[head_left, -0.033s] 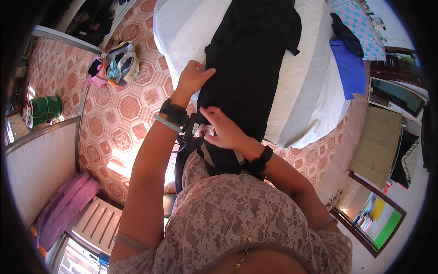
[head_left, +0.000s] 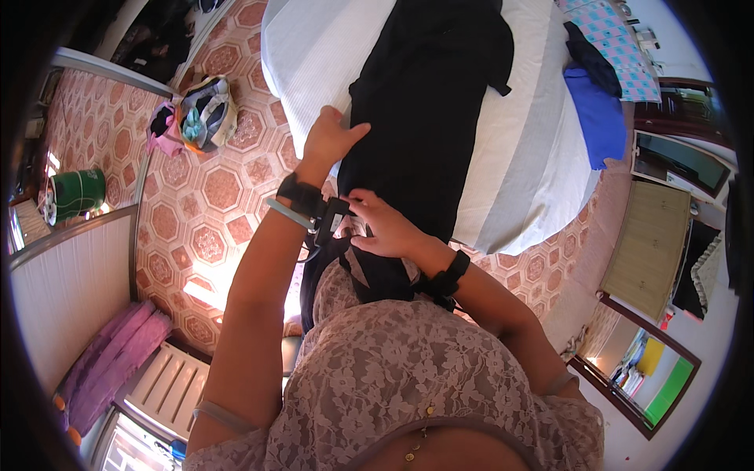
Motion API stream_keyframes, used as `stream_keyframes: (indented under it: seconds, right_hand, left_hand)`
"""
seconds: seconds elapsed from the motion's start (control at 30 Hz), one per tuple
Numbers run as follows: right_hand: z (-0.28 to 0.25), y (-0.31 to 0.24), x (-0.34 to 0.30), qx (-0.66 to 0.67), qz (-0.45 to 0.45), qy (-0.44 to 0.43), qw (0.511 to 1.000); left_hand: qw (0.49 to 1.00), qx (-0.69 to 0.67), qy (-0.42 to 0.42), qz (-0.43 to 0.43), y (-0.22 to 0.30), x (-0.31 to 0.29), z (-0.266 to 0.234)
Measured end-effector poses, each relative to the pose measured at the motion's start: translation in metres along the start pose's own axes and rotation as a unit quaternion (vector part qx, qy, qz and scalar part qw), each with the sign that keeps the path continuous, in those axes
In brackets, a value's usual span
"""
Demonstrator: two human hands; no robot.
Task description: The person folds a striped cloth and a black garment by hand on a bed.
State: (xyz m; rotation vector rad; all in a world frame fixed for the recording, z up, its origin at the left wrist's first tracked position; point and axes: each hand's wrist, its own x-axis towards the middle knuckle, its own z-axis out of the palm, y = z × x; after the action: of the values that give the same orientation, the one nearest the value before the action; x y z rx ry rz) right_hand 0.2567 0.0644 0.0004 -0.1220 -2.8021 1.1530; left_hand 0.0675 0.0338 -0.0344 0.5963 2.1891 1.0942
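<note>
A long black garment (head_left: pixel 424 118) with a short sleeve showing on its right lies flat on a bed with a white and grey striped sheet (head_left: pixel 503 173). At its left edge is my left hand (head_left: pixel 334 140), the thumb stretched over the black cloth and apart from the fingers. My right hand (head_left: pixel 385 225) is lower, by the near left end of the garment, thumb and forefinger apart. A small black device (head_left: pixel 331 220) on my left wrist sits beside the right fingertips. I cannot tell whether those fingertips touch the cloth.
Blue and dark clothing (head_left: pixel 597 118) lies at the bed's right edge. On the tiled floor to the left stands an open bag (head_left: pixel 210 114) stuffed with cloth, next to a pink bag (head_left: pixel 165 129). A green drum (head_left: pixel 78 192) is farther left. Purple cloth (head_left: pixel 114 357) hangs at lower left.
The bed and garment sit slightly farther left in the picture. Both hands keep nearly the same place and pose.
</note>
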Motion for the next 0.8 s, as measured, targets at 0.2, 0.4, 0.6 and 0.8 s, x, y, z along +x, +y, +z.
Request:
stream_keyframes:
  seconds: [0.2, 0.4, 0.6, 0.8]
  right_hand:
    - [-0.108, 0.091, -0.01, 0.352, 0.264, 0.092, 0.893]
    - [-0.19, 0.182, 0.037, 0.566, 0.467, 0.382, 0.561]
    - [-0.248, 0.267, 0.083, 0.551, 0.331, 0.445, 0.624]
    - [-0.282, 0.213, 0.215, 0.478, 0.244, 0.337, 0.773]
  left_hand:
    - [0.98, 0.196, -0.012, 0.033, 0.009, -0.067, 0.017]
    - [0.998, -0.039, 0.005, 0.047, 0.008, -0.088, 0.02]
    - [0.98, -0.191, -0.034, -0.045, 0.004, -0.115, -0.034]
    - [0.973, -0.193, 0.006, -0.125, -0.014, -0.124, -0.048]
